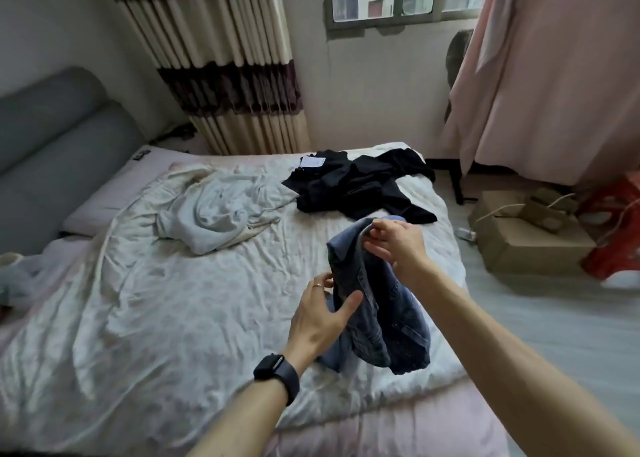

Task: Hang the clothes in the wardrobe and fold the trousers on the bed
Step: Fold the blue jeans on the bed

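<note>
Head view: bunched as it is, we cannot tell whether the blue denim garment is trousers or a jacket. It also hides most of the fingers of our left hand. That hand pinches the denim's side edge between the thumb and curled fingers. Our right hand, higher and farther out, pinches the top hem, fingertips pressed together. The denim hangs from both grips over the bed. Just beyond our right fingers lie black clothes, and well left of them a crumpled white garment.
</note>
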Demonstrator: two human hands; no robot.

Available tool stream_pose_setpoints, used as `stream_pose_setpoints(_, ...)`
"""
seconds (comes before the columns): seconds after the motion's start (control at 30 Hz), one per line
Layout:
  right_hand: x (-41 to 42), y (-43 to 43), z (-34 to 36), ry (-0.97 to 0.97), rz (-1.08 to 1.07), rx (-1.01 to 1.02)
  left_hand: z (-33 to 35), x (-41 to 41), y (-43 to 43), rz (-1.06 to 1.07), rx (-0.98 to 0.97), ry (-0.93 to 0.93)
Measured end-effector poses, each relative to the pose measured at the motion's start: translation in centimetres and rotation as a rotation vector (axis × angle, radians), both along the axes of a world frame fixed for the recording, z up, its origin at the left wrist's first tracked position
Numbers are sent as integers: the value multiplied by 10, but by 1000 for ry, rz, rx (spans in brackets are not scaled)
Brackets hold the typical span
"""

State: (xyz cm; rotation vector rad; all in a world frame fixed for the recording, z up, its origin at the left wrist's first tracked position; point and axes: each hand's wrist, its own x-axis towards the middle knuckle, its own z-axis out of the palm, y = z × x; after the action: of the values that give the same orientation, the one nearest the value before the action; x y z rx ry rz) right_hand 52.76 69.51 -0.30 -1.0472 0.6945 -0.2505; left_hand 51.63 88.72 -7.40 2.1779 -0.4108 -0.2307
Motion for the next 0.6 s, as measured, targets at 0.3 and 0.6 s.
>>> stream_pose_setpoints(0.3, 21, 10, 26, -53, 159, -204, 54, 71, -24, 191, 198, -196)
stream_pose_setpoints(0.6, -51, 21, -81, 130, 582, -1065, 93, 124, -29, 459, -204, 132)
